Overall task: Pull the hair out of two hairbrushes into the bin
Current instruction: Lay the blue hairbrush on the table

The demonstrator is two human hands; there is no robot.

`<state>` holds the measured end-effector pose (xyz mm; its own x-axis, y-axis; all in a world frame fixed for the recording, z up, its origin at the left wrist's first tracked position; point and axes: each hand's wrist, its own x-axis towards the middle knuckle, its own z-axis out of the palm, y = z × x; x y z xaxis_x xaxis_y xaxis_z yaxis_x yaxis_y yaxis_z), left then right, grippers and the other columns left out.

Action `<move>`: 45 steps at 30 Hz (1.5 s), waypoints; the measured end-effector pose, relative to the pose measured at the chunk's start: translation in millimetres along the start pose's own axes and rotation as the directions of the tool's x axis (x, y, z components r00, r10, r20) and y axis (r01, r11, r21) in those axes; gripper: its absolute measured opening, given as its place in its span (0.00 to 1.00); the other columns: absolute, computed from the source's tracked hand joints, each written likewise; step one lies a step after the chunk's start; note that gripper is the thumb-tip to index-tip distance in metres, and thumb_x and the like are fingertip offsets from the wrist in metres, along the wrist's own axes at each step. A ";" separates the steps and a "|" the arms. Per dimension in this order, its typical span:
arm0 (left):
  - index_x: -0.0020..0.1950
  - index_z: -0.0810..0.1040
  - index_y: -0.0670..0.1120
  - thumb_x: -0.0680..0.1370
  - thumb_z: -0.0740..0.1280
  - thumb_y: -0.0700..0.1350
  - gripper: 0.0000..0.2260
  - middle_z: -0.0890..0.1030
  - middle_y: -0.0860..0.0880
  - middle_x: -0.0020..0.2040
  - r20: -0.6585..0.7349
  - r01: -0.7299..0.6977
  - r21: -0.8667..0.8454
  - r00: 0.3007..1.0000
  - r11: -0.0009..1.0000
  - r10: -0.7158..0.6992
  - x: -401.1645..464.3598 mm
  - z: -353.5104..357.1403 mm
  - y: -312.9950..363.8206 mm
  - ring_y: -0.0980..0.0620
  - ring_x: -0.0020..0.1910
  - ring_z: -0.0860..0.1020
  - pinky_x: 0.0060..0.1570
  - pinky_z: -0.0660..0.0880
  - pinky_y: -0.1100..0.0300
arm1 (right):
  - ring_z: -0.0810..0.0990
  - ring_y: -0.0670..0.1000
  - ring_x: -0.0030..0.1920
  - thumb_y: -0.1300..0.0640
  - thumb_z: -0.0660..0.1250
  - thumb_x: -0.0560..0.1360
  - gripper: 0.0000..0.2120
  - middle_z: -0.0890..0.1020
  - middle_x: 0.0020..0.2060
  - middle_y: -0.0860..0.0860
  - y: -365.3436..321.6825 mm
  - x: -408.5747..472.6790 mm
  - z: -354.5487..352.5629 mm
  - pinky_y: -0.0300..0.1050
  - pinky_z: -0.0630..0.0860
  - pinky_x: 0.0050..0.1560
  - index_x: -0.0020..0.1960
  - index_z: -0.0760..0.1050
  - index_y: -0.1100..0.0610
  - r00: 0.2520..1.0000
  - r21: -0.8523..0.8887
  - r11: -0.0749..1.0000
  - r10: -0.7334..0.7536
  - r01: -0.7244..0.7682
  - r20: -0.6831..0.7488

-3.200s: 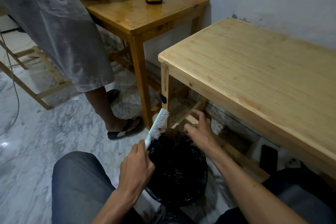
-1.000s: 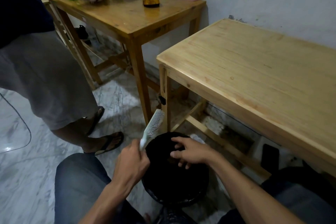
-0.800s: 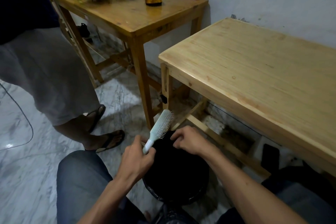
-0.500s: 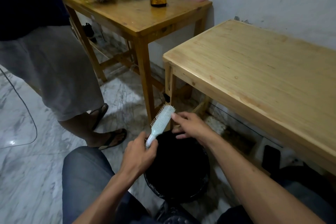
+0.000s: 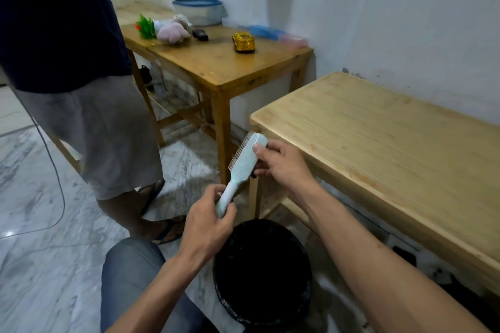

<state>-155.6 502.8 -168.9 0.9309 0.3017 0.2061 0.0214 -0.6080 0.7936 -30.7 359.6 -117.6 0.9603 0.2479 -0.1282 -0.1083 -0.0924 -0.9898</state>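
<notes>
A pale blue-green hairbrush (image 5: 242, 167) is held slanted above the floor, its back facing me and its bristles pointing left. My left hand (image 5: 207, 220) grips the handle at the lower end. My right hand (image 5: 281, 163) holds the head, thumb pressed on the back near the tip, fingers curled under the bristle side. Below both hands stands a round bin (image 5: 261, 270) lined with a black bag, between my knees. Only this one hairbrush is in view.
A light wooden table (image 5: 378, 149) stands on the right, close to my right hand. A darker table (image 5: 216, 62) behind it carries a yellow toy car (image 5: 244, 41), a plush toy and a tub. A person in grey shorts (image 5: 94, 130) stands at left on the marble floor.
The brush has risen away from the bin toward the light table's corner and turned its back to me. My right hand went from the bin to the brush head.
</notes>
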 end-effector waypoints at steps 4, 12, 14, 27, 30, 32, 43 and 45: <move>0.56 0.77 0.51 0.77 0.70 0.44 0.09 0.79 0.53 0.41 -0.056 -0.124 -0.029 0.991 0.992 0.122 25.4 -17.0 39.1 0.54 0.36 0.77 0.32 0.74 0.62 | 0.87 0.48 0.45 0.54 0.71 0.80 0.15 0.85 0.48 0.51 -67.2 9.2 -19.5 0.48 0.87 0.47 0.66 0.76 0.57 0.983 -0.010 0.988 -0.152 0.152 -0.107; 0.69 0.77 0.44 0.77 0.70 0.48 0.21 0.81 0.50 0.55 0.015 -0.399 0.052 0.917 0.916 0.398 91.1 19.7 125.2 0.53 0.51 0.79 0.50 0.76 0.65 | 0.84 0.51 0.38 0.56 0.71 0.80 0.17 0.85 0.49 0.60 -128.8 37.7 -117.8 0.42 0.85 0.39 0.65 0.76 0.63 0.916 0.063 0.975 -0.179 0.215 -0.358; 0.66 0.77 0.44 0.78 0.69 0.49 0.18 0.81 0.49 0.52 0.073 -0.439 0.056 0.898 0.897 0.434 102.9 42.7 148.1 0.50 0.49 0.79 0.47 0.76 0.58 | 0.87 0.54 0.42 0.57 0.73 0.79 0.21 0.86 0.52 0.59 -129.2 39.4 -148.0 0.46 0.86 0.45 0.69 0.74 0.61 0.912 0.058 0.978 -0.164 0.200 -0.375; 0.54 0.78 0.42 0.79 0.65 0.50 0.12 0.74 0.46 0.50 0.368 -0.514 0.210 0.830 0.832 0.420 155.6 200.6 239.6 0.47 0.44 0.72 0.40 0.66 0.57 | 0.89 0.57 0.44 0.59 0.78 0.74 0.14 0.88 0.48 0.61 -88.8 82.9 -318.1 0.51 0.86 0.54 0.52 0.82 0.69 0.835 -0.067 0.987 0.087 -0.147 -0.543; 0.56 0.78 0.42 0.78 0.65 0.48 0.12 0.75 0.43 0.53 0.418 -0.507 0.246 0.824 0.826 0.382 169.3 221.2 249.3 0.43 0.50 0.75 0.44 0.70 0.54 | 0.87 0.56 0.39 0.56 0.79 0.73 0.16 0.88 0.45 0.61 -81.2 102.3 -332.7 0.52 0.86 0.52 0.51 0.83 0.69 0.798 -0.090 0.971 0.126 -0.220 -0.589; 0.57 0.79 0.41 0.77 0.66 0.48 0.14 0.75 0.43 0.54 0.448 -0.499 0.262 0.821 0.826 0.354 178.0 231.1 251.8 0.43 0.51 0.75 0.47 0.72 0.52 | 0.88 0.58 0.40 0.55 0.79 0.73 0.16 0.88 0.44 0.61 -76.3 113.7 -339.6 0.53 0.86 0.50 0.51 0.83 0.67 0.781 -0.100 0.959 0.152 -0.264 -0.606; 0.61 0.78 0.41 0.79 0.65 0.48 0.15 0.75 0.42 0.58 0.496 -0.468 0.267 0.817 0.843 0.296 209.6 265.5 257.9 0.44 0.52 0.76 0.52 0.75 0.52 | 0.87 0.63 0.49 0.55 0.72 0.72 0.13 0.87 0.46 0.63 -56.5 144.9 -356.0 0.57 0.83 0.53 0.48 0.81 0.66 0.742 -0.211 0.925 0.103 -0.317 -0.663; 0.61 0.78 0.40 0.79 0.65 0.48 0.15 0.74 0.42 0.58 0.499 -0.464 0.269 0.817 0.844 0.290 210.1 268.2 257.9 0.43 0.52 0.76 0.51 0.75 0.52 | 0.88 0.62 0.48 0.55 0.71 0.75 0.11 0.88 0.44 0.63 -57.1 145.3 -356.8 0.54 0.83 0.53 0.45 0.80 0.64 0.746 -0.229 0.917 0.100 -0.326 -0.659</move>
<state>143.3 212.5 -74.5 0.9485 -0.2960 0.1125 -0.3154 -0.8506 0.4207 206.7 56.8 -57.6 0.8745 -0.4599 -0.1540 -0.3533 -0.3864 -0.8520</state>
